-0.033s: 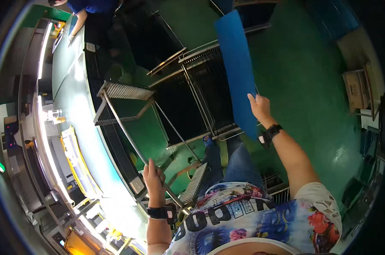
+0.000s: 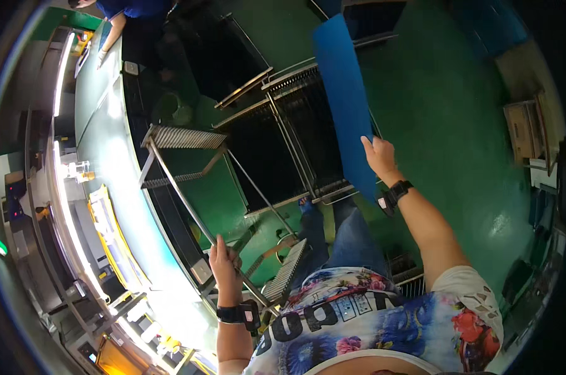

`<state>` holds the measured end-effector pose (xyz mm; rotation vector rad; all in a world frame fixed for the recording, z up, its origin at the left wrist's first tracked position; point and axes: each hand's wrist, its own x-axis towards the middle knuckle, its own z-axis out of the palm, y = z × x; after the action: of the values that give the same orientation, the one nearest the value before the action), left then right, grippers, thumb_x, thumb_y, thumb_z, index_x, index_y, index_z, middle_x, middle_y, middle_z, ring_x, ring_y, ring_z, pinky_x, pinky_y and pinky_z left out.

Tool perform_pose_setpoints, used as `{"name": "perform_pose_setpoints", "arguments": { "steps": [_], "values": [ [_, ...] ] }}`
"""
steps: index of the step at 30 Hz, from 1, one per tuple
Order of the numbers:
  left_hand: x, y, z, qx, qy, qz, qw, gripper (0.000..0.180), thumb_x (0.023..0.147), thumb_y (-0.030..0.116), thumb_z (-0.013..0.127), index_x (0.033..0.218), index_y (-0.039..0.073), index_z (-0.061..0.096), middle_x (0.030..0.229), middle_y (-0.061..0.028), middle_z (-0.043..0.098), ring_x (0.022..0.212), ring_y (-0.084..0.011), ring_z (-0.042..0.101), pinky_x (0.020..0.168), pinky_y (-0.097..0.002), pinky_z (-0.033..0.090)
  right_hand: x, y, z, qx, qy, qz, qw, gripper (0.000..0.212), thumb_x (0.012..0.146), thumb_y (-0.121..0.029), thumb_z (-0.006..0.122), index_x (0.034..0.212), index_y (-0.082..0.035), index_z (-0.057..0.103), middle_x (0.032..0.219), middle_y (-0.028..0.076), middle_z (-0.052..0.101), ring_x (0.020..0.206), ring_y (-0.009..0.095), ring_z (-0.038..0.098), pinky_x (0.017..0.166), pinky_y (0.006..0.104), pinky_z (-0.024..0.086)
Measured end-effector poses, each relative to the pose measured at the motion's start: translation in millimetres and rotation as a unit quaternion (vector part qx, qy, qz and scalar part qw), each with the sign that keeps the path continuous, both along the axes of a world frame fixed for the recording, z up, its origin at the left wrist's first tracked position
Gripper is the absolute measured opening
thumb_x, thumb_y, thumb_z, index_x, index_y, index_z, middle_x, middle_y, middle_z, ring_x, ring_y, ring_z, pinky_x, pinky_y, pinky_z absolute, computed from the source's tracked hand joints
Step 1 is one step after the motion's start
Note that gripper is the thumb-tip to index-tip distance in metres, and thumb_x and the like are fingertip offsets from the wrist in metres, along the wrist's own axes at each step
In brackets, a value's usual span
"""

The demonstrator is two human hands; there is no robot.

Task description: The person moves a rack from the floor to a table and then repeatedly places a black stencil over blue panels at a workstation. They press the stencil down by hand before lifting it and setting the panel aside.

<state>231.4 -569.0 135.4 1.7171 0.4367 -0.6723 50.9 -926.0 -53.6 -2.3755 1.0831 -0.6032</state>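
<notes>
My right hand (image 2: 380, 156) grips a long blue sheet (image 2: 344, 94) by its right edge, thumb on the face turned up to me. The sheet is held raised and tilted over a dark slotted rack, covering part of it. My left hand (image 2: 225, 264) is closed around the metal side bar (image 2: 186, 203) of a slotted metal rack frame (image 2: 189, 135) standing beside the bench. Slotted rails show at both ends of that frame. Dark panels (image 2: 264, 156) stand in the rack ahead of my feet.
A long, brightly lit bench (image 2: 117, 144) runs along the left, with a yellow-edged item (image 2: 111, 231) on it. Another person's arm (image 2: 112, 39) rests on its far end. More dark racks (image 2: 223, 56) stand ahead. Cardboard boxes (image 2: 521, 131) are at the far right, beyond the green floor (image 2: 445, 150).
The blue sheet and my right hand have shifted very slightly left. My left hand keeps its hold on the metal bar.
</notes>
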Motion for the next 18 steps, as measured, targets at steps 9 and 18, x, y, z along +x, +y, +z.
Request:
{"name": "perform_pose_setpoints", "arguments": {
  "steps": [9, 18],
  "values": [
    [4.8, 55.0, -11.9, 0.014, 0.076, 0.066, 0.995, 0.029, 0.093, 0.032, 0.05, 0.073, 0.015, 0.038, 0.053, 0.0041, 0.031, 0.042, -0.0071, 0.028, 0.041, -0.0231, 0.024, 27.9, 22.4, -48.6, -0.007, 0.035, 0.031, 0.999, 0.033, 0.087, -0.027, 0.055, 0.064, -0.003, 0.054, 0.056, 0.016, 0.054, 0.052, 0.034, 0.055, 0.046, 0.0415, 0.043],
    [3.4, 59.7, -16.4, 0.008, 0.095, 0.059, 0.994, 0.026, 0.093, 0.029, 0.05, 0.075, 0.015, 0.038, 0.052, 0.0042, 0.031, 0.04, -0.0074, 0.028, 0.039, -0.0231, 0.025, 33.9, 35.1, -84.8, 0.033, 0.12, 0.014, 0.992, 0.035, 0.088, -0.03, 0.051, 0.069, -0.002, 0.056, 0.061, 0.018, 0.058, 0.059, 0.036, 0.058, 0.053, 0.0452, 0.045]
  ]
}}
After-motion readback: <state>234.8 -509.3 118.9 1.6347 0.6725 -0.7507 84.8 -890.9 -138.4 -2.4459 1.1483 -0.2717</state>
